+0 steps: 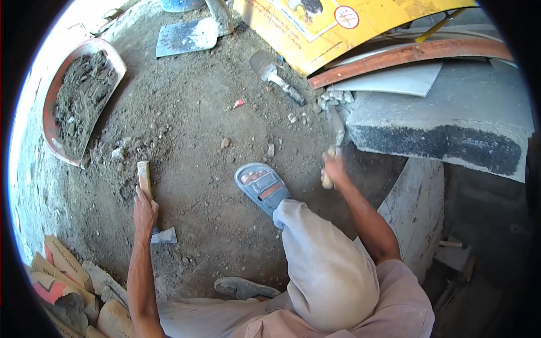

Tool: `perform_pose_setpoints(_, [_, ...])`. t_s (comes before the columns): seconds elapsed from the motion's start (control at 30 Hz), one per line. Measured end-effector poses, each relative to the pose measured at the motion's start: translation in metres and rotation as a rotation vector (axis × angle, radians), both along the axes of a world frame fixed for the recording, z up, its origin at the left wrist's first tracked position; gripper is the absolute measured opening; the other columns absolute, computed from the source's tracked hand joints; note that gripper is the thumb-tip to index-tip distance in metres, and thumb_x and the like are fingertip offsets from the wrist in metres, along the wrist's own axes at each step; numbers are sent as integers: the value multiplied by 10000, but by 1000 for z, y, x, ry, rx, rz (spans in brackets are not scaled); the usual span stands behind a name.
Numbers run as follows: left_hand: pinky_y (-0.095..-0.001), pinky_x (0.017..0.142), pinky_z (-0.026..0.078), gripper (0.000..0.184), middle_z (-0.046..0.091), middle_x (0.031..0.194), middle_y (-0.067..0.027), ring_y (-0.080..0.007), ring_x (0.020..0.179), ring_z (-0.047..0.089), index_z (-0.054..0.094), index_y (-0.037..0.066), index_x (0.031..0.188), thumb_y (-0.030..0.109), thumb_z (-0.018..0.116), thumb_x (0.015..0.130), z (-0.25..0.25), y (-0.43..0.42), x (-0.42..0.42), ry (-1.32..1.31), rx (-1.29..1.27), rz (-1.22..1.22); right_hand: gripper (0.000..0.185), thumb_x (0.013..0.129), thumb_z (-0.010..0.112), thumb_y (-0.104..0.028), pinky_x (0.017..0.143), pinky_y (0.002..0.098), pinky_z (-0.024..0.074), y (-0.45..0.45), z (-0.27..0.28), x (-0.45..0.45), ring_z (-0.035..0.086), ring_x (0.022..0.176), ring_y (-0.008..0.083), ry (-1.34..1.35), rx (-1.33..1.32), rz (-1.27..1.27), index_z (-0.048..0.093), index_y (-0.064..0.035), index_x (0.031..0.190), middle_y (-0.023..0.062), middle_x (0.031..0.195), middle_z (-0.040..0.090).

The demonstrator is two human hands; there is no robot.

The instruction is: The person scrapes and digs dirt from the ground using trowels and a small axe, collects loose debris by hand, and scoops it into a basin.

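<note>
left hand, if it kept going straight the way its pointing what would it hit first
Beyond the tool it holds, the left hand would probably meet the rubble first, though its height is hard to judge, so it might pass above.

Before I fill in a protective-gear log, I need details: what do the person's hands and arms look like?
The left hand and right hand show no gloves. Both forearms are bare, with no watch or band visible. A pale pinkish-beige sleeve meets the right arm near the elbow.
</note>
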State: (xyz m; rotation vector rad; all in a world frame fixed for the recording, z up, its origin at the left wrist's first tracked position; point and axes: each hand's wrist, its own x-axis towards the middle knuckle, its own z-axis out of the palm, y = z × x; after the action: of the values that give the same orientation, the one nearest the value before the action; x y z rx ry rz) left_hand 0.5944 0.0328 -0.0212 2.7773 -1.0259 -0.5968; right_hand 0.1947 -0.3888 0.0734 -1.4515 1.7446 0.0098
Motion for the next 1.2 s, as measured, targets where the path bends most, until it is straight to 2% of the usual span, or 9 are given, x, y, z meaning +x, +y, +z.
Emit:
perform_pose_setpoints(0.07, [-501, 742, 504, 685, 532, 1081, -327, -463, 853, 595, 220, -126, 1424, 132, 502, 856, -5, 3, -1, -43, -63, -39, 551, 879, 570, -217, 573, 416, 547, -3, -25, 5, 677, 656, 364, -48, 21, -120, 354, 107, 1270, 257, 952, 642])
perform_pose_setpoints(0.2, [-507, 775, 498, 689, 543, 1067, -313, -465, 878, 594, 201, -124, 1431, 137, 499, 867, -5, 1, -8, -17, -49, 1, 471, 909, 577, -199, 533, 419, 540, 41, -119, -15, 651, 603, 285, 164, -270, 147, 388, 0, 1293, 208, 952, 624])
perform_pose_setpoints(0.3, [-492, 765, 520, 702, 557, 1066, -287, -448, 877, 616, 185, -125, 1433, 134, 517, 872, -7, -1, -7, 31, -32, 27, 474, 907, 570, -197, 555, 429, 546, 68, -64, -25, 668, 640, 296, 227, -328, 312, 386, 15, 1289, 212, 923, 638])
perform_pose_setpoints(0.5, [-495, 720, 531, 739, 565, 1062, -246, -417, 870, 635, 170, -91, 1453, 136, 557, 866, -15, -4, -16, -47, 5, 64, 524, 890, 583, -235, 623, 459, 556, -14, -97, -5, 691, 758, 323, 55, -81, -33, 400, 48, 1292, 229, 996, 647])
perform_pose_setpoints(0.57, [-496, 715, 530, 744, 563, 1064, -240, -411, 871, 637, 167, -79, 1459, 144, 560, 868, -11, -1, -14, -51, 33, 62, 485, 879, 596, -230, 628, 443, 549, 22, -98, 24, 683, 763, 288, 510, -481, 492, 456, 57, 1244, 197, 961, 647])
perform_pose_setpoints(0.7, [-503, 725, 521, 750, 559, 1078, -220, -394, 888, 641, 166, -60, 1466, 154, 565, 869, -7, -3, -20, -47, 32, 82, 469, 878, 592, -233, 658, 423, 552, 68, -4, 13, 669, 763, 256, 436, -323, 625, 469, 39, 1239, 179, 933, 643])
perform_pose_setpoints(0.87, [-502, 719, 515, 768, 552, 1083, -208, -382, 908, 637, 153, -55, 1471, 165, 575, 868, -12, -1, -20, -58, 57, 101, 448, 900, 561, -210, 548, 433, 549, 56, 11, 43, 604, 644, 261, -320, -47, -421, 364, -74, 1278, 139, 926, 560])
perform_pose_setpoints(1.1, [-521, 727, 493, 764, 535, 1107, -217, -402, 920, 620, 130, -52, 1479, 154, 566, 887, -9, -1, -18, 6, 27, 103, 397, 902, 554, -128, 528, 407, 545, -12, -37, 109, 553, 753, 248, -682, -179, -832, 355, -50, 1236, 169, 1126, 449])
perform_pose_setpoints(1.2, [-531, 740, 485, 759, 529, 1124, -230, -415, 924, 614, 122, -50, 1481, 144, 559, 892, -12, -3, -15, 31, 16, 104, 383, 903, 552, -112, 540, 402, 546, -22, -51, 121, 548, 797, 251, -781, -142, -973, 355, -26, 1220, 167, 1062, 470])
